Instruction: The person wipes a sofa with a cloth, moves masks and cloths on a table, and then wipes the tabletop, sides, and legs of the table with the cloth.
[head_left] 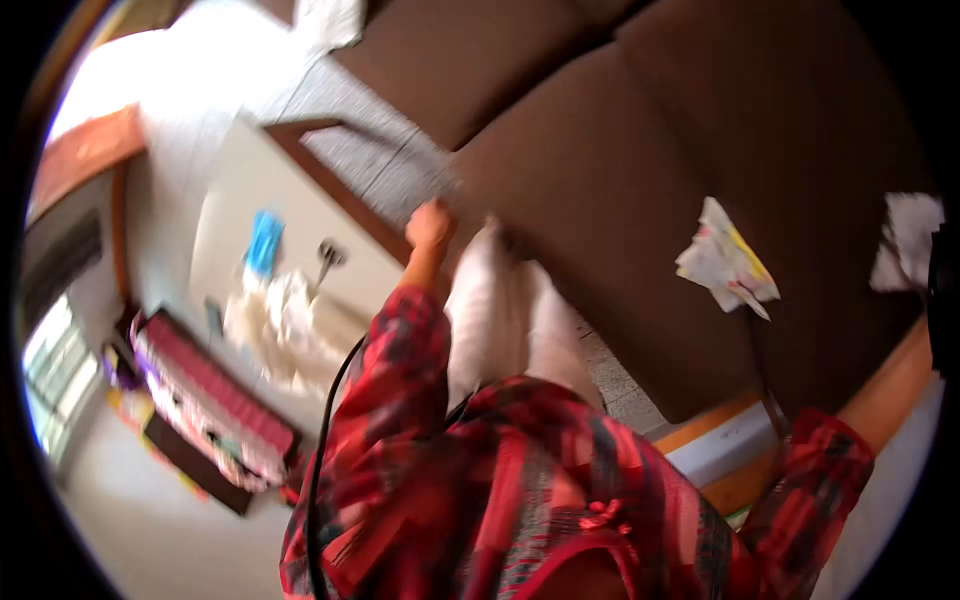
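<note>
My left hand (431, 226) is curled into a fist above my knees, beside the brown edge of a pale table (222, 190). Nothing shows sticking out of its fingers. My right arm reaches off to the right edge, where the hand is hidden. Beyond that forearm, a crumpled white cloth or sheet (912, 235) lies against the brown cushion. A crumpled white packet with yellow and red print (727, 262) rests on the brown sofa cushions (600, 190).
On the table are a blue packet or cloth (264, 242), a crumpled whitish plastic bag (285, 325) and a small dark metal item (331, 255). Grey tiled floor (385, 160) shows between table and sofa. A black cable (322, 450) runs along my left sleeve.
</note>
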